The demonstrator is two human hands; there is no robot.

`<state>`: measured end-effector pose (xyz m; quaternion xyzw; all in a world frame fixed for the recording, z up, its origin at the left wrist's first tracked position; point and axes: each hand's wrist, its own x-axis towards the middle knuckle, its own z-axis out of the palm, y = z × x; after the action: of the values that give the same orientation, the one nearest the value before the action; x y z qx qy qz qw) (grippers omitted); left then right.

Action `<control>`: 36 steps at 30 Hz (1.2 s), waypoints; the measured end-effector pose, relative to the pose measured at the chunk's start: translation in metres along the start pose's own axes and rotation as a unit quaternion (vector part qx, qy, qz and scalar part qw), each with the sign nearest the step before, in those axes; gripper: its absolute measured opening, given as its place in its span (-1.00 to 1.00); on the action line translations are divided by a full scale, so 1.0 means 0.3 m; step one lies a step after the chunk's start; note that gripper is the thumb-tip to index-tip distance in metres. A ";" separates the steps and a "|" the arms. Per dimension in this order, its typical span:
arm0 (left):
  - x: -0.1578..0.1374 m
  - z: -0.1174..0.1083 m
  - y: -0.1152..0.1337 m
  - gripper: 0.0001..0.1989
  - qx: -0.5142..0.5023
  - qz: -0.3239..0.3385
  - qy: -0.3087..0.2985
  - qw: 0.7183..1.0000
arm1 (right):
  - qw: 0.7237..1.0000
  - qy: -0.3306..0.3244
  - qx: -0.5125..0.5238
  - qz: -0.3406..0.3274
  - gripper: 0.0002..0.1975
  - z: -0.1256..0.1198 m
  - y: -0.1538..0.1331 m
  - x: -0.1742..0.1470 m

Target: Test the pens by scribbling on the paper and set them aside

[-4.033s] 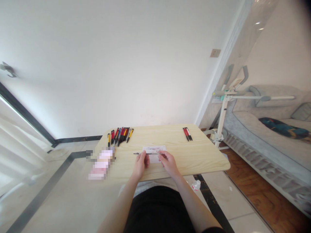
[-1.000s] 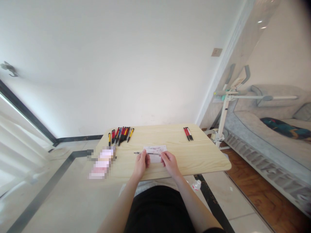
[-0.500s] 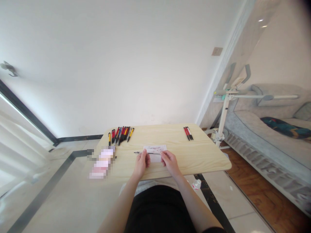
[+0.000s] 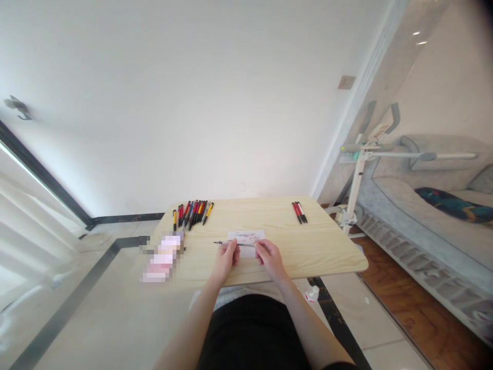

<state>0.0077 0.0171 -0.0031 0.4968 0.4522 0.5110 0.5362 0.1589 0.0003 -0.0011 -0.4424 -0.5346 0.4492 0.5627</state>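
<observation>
My left hand (image 4: 228, 255) is closed around a slim pen (image 4: 246, 245) that lies level across both hands. Its dark end sticks out to the left past my fingers. My right hand (image 4: 267, 252) pinches the other end between thumb and fingertips. The part between the hands looks thin and greyish; whether it is one piece with the left end cannot be made out. Below the pen, a printed white paper (image 4: 247, 236) lies on the table, partly hidden by my hands.
Several red, yellow and black pens (image 4: 194, 213) lie in a row at the back left of the wooden table (image 4: 254, 213). Three pens (image 4: 299, 212) lie at the back right. A blurred-out pink-and-white item (image 4: 164, 257) is at the left edge. A white bottle (image 4: 312, 293) stands on the floor.
Almost nothing differs. My left thumb has shifted slightly to the right along the pen, while the view has moved a little.
</observation>
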 end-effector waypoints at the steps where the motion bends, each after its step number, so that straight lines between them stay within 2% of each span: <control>1: 0.000 0.000 0.001 -0.57 0.003 0.003 -0.002 1.000 | 1.000 -0.001 0.000 0.000 -0.72 0.000 0.000 0.000; 12: -0.004 0.004 0.016 -0.59 0.006 -0.001 0.006 1.000 | 1.000 -0.007 -0.004 0.002 -0.70 0.004 0.009 -0.002; 18: -0.011 0.005 0.034 -0.54 0.036 0.038 -0.008 0.999 | 1.000 -0.008 -0.006 0.001 -0.72 0.002 0.009 -0.003; 29: 0.001 -0.003 0.011 -0.55 0.004 0.034 -0.022 0.999 | 1.000 -0.007 -0.010 0.004 -0.72 0.002 0.008 -0.003; 36: 0.000 0.001 0.023 -0.66 -0.086 -0.016 -0.017 0.996 | 1.000 0.007 0.000 0.007 -0.71 0.001 0.015 0.002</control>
<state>0.0074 0.0170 0.0039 0.4499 0.4056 0.5308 0.5927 0.1585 0.0018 -0.0054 -0.4494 -0.5278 0.4496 0.5633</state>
